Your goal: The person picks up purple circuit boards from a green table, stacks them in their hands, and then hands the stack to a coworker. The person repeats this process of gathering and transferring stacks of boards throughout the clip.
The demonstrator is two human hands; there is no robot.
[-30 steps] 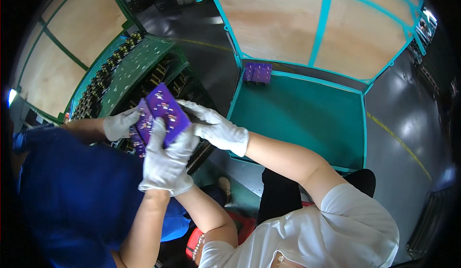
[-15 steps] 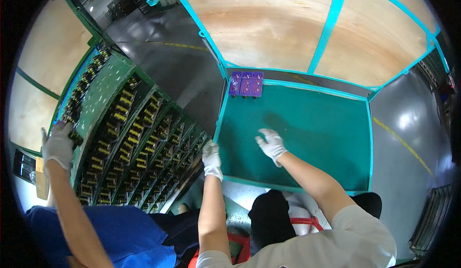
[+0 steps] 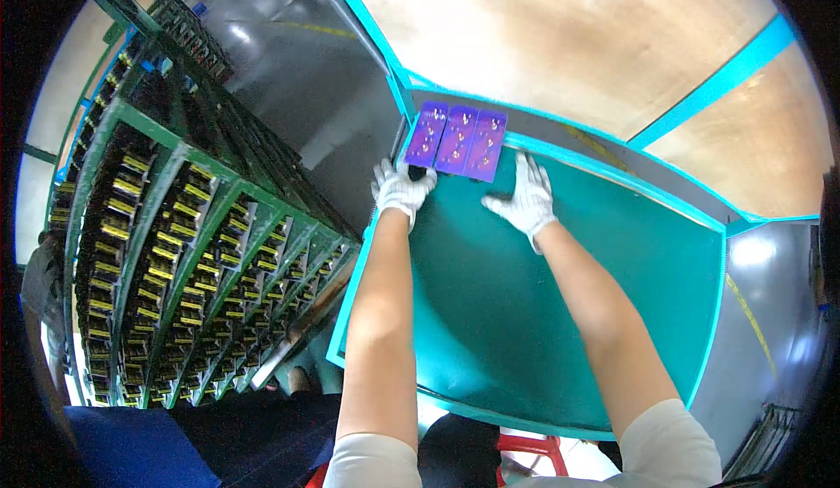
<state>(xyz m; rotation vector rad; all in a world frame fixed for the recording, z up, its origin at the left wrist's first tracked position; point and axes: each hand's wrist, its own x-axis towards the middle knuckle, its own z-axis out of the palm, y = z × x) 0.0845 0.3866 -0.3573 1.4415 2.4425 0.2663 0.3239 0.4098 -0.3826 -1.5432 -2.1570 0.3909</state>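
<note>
Three purple rectangular pieces (image 3: 455, 141) stand side by side at the far left corner of a green table (image 3: 525, 313), with small shiny fittings on their tops. My left hand (image 3: 403, 193), in a white glove, is at their near left corner, fingers apart; whether it touches them I cannot tell. My right hand (image 3: 527, 199), gloved too, hovers over the table just right of and nearer than the pieces. Its fingers stretch away from me, thumb spread to the left, holding nothing. Dark bits show beneath the pieces' near edge.
A turquoise frame with wooden panels (image 3: 560, 42) rises behind the table. On the left stands a green rack (image 3: 210, 190) with rows of dark and yellow parts. Another person's blue clothing (image 3: 131, 444) and arm show at lower left. A red stool (image 3: 534, 449) is below the table's near edge.
Both my hands have moved forward, toward the purple pieces. The view has shifted closer to the table. The other person's gloved hand at the rack has gone out of sight.
</note>
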